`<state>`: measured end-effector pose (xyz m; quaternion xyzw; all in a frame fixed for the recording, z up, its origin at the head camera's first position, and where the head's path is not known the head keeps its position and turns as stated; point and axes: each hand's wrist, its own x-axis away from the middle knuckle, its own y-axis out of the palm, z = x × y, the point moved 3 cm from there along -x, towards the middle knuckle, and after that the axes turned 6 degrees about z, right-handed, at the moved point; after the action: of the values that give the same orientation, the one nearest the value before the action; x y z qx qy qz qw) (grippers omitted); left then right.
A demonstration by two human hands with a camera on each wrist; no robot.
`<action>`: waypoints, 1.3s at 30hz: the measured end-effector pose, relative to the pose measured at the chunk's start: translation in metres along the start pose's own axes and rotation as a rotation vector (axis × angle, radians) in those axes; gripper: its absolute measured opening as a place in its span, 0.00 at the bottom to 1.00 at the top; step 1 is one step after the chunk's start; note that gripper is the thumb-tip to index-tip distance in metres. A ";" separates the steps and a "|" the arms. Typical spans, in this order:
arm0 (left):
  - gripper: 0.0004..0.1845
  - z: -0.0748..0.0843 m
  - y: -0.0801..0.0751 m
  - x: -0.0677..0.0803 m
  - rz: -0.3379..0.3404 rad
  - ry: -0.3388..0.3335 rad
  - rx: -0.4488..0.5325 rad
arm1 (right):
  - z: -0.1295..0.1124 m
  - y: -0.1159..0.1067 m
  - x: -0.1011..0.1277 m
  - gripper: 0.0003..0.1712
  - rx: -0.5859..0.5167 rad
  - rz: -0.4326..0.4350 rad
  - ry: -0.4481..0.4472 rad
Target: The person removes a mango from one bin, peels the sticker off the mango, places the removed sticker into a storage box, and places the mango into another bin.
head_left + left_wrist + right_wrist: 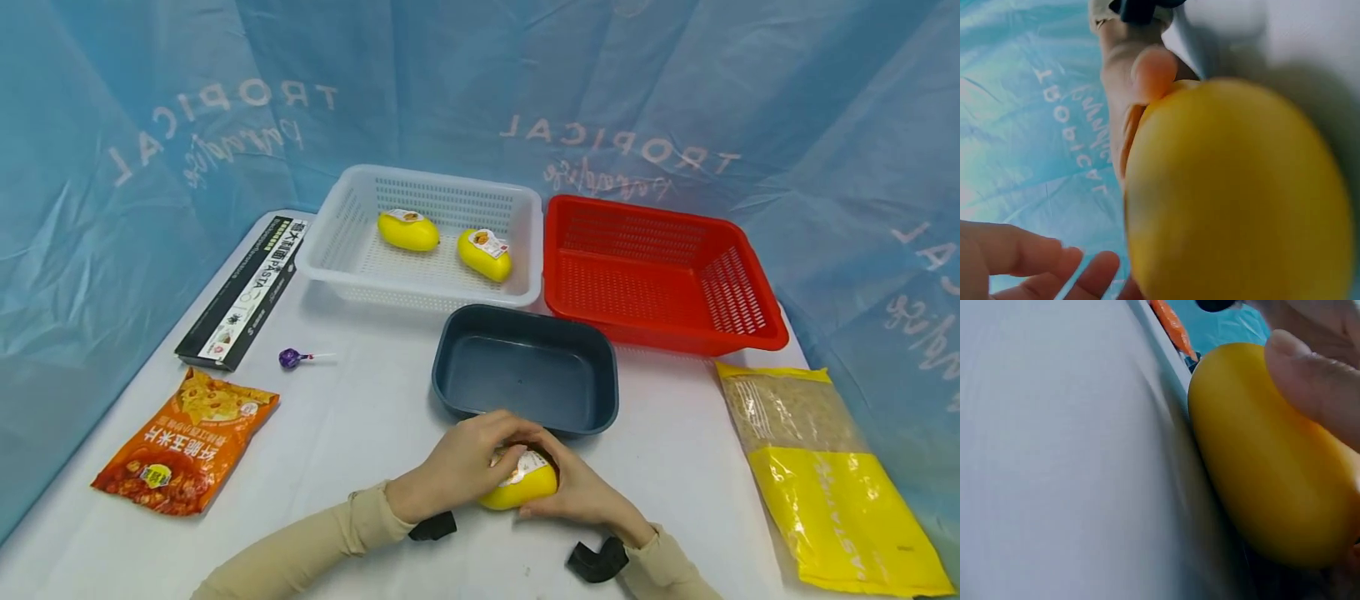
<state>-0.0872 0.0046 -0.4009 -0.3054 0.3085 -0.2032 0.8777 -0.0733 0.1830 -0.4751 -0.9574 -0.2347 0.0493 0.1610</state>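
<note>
In the head view a yellow oval fruit (534, 486) with a white label is held low over the near middle of the white table. My right hand (581, 492) grips it from the right, thumb on its near side and fingers curving over the far side. My left hand (467, 462) bends over its left and top, with the thumb by the label. The left wrist view has the smooth fruit (1241, 194) large, several left fingers (1029, 253) beside it. A thumb presses the fruit (1260, 450) in the right wrist view.
Just beyond the hands stands a dark blue basin (525, 325). Behind it are a white basket (341, 242) with two similar fruits and a red basket (667, 333). An orange snack bag (187, 442), lollipop (291, 358) and black pasta box (243, 292) lie left; a yellow pasta bag (832, 492) lies right.
</note>
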 end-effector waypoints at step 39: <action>0.15 0.000 0.015 0.002 0.017 -0.064 -0.191 | 0.003 -0.003 0.009 0.43 0.074 0.104 -0.072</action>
<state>-0.0829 0.0144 -0.4117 -0.3912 0.3009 -0.1558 0.8556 -0.0672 0.1908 -0.4775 -0.9592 -0.1884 0.1006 0.1850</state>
